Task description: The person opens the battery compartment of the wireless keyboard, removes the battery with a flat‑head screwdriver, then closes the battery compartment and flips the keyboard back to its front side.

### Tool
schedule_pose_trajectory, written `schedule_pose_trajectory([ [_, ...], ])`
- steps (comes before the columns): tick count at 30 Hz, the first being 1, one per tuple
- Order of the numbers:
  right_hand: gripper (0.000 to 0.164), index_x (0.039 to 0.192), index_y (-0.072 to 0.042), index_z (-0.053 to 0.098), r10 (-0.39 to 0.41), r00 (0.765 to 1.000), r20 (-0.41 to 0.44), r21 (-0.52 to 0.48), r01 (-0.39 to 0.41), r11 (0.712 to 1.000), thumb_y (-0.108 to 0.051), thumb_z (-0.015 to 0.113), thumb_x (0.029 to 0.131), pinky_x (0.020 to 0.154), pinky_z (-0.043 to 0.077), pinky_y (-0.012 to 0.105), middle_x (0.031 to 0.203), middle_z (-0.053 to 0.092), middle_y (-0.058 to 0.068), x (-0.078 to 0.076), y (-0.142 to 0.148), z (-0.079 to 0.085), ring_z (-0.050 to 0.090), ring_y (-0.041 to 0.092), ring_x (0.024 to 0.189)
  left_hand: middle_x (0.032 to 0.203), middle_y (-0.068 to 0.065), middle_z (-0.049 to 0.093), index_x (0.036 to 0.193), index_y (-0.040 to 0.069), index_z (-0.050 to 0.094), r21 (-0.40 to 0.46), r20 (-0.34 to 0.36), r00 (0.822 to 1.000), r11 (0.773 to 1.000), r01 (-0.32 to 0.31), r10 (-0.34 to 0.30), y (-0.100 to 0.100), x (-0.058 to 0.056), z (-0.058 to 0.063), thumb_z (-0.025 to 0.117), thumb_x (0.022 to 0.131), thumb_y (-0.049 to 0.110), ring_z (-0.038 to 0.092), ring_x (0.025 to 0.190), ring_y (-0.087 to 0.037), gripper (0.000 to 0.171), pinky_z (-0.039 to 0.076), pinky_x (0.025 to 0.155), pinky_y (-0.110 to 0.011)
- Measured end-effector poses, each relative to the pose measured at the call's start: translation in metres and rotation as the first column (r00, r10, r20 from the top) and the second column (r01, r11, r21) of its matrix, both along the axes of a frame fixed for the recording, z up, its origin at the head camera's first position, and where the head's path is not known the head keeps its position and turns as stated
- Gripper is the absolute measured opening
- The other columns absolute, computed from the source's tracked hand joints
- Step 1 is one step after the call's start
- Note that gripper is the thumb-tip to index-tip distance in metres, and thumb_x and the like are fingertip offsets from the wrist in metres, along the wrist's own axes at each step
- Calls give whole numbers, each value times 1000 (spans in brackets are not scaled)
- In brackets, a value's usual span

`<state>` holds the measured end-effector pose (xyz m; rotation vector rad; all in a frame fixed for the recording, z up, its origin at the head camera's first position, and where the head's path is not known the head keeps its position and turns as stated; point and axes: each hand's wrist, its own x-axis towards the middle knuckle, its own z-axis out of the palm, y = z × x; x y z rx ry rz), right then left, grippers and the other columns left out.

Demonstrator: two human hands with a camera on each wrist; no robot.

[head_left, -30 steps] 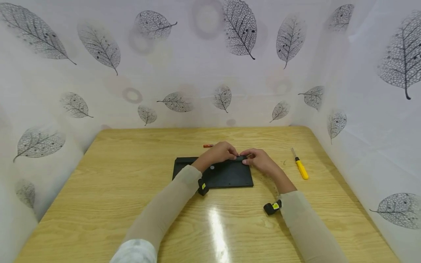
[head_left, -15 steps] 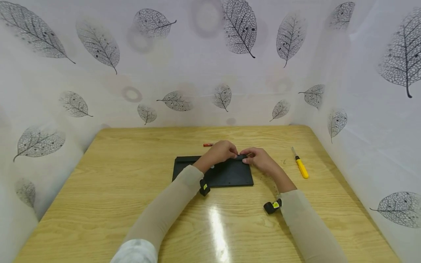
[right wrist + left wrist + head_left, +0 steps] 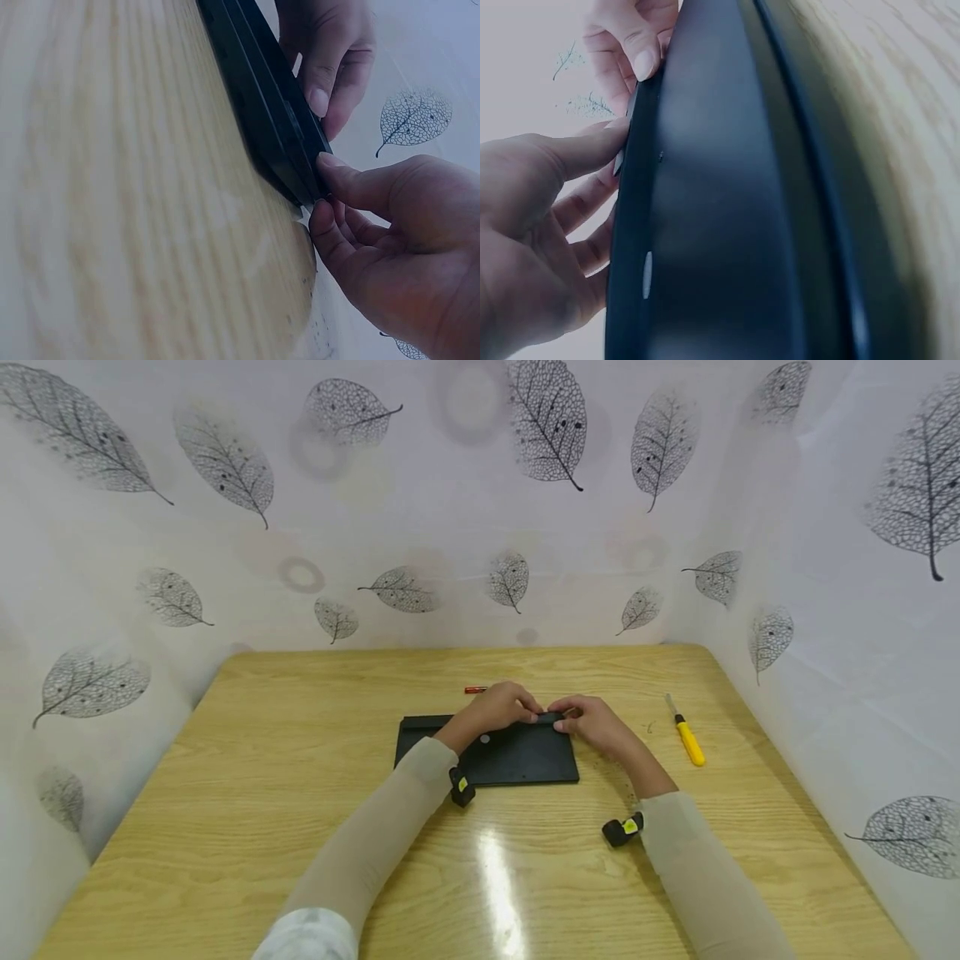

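Observation:
A black keyboard (image 3: 517, 764) lies on the table, apparently face down, with a raised ridge along its far edge and a small pale round spot. My left hand (image 3: 501, 706) holds that ridge right of the middle, the thumb on the near side. In the left wrist view the left thumb (image 3: 592, 150) lies against the keyboard's edge beside a small greyish piece (image 3: 619, 161); its kind is unclear. My right hand (image 3: 596, 727) pinches the ridge's right end between thumb and fingers, as the right wrist view shows at the keyboard's corner (image 3: 300, 176). The fingertips partly hide the ridge.
Behind the keyboard lies a small red cylinder (image 3: 476, 691), like a battery, partly hidden by the left hand. A screwdriver (image 3: 688, 743) with a yellow handle lies to the right. Leaf-patterned cloth (image 3: 450, 527) hangs around the wooden table (image 3: 300, 793).
Both hands stay at the keyboard's far ridge. The left wrist shifts slightly right, then back left, covering and then uncovering the pale round spot.

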<state>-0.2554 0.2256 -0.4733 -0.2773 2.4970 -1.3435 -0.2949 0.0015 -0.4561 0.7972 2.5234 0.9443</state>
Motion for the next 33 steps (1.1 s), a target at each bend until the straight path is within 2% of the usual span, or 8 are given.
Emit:
schedule_pose_trajectory([
  [5, 37, 134, -8, 63, -3, 1000, 6, -5, 3, 1000, -16, 66, 98, 87, 51, 38, 128, 63, 17, 0, 1, 0, 61, 29, 107, 110, -4, 72, 116, 13, 75, 129, 85, 996, 991, -25, 14, -3, -2, -6, 68, 97, 16, 64, 95, -17, 20, 52, 84, -30],
  [8, 36, 134, -9, 63, -7, 1000, 5, -3, 7, 1000, -17, 66, 98, 87, 50, 38, 127, 63, 16, 1, 0, 1, 61, 29, 106, 110, -5, 73, 114, 10, 75, 159, 109, 994, 987, -25, 7, -3, -2, -6, 68, 97, 14, 62, 93, -16, 19, 51, 83, -29],
  [15, 36, 133, -9, 64, -8, 1000, 3, -9, 8, 1000, -16, 67, 98, 88, 49, 39, 128, 63, 16, 0, 0, 0, 61, 29, 106, 119, -8, 73, 114, 6, 76, 155, 138, 990, 988, -14, -8, -3, -2, -4, 65, 98, 11, 63, 102, -17, 20, 52, 91, -30],
  [22, 34, 132, -8, 64, 1, 1000, -14, 2, -1, 1000, -15, 65, 99, 86, 50, 37, 128, 62, 16, 0, -2, 2, 61, 28, 104, 121, -10, 73, 116, 6, 76, 163, 156, 988, 987, -11, -15, -2, -6, -5, 66, 98, 12, 66, 109, -19, 22, 53, 93, -31],
  [27, 34, 133, -8, 64, 4, 1000, -27, 16, -4, 1000, -15, 64, 100, 85, 49, 37, 128, 62, 16, 0, -2, 4, 61, 28, 104, 120, -11, 73, 118, 4, 75, 152, 140, 990, 988, 3, -24, -2, -6, -4, 64, 99, 11, 66, 108, -19, 23, 53, 94, -31],
  [33, 35, 133, -8, 64, -8, 1000, -12, 11, 8, 1000, -15, 65, 99, 85, 49, 36, 126, 64, 16, 1, -2, 2, 61, 28, 104, 119, -12, 73, 118, 3, 74, 119, 136, 990, 993, 11, -28, 0, -4, -4, 62, 100, 11, 65, 99, -16, 23, 53, 90, -29],
])
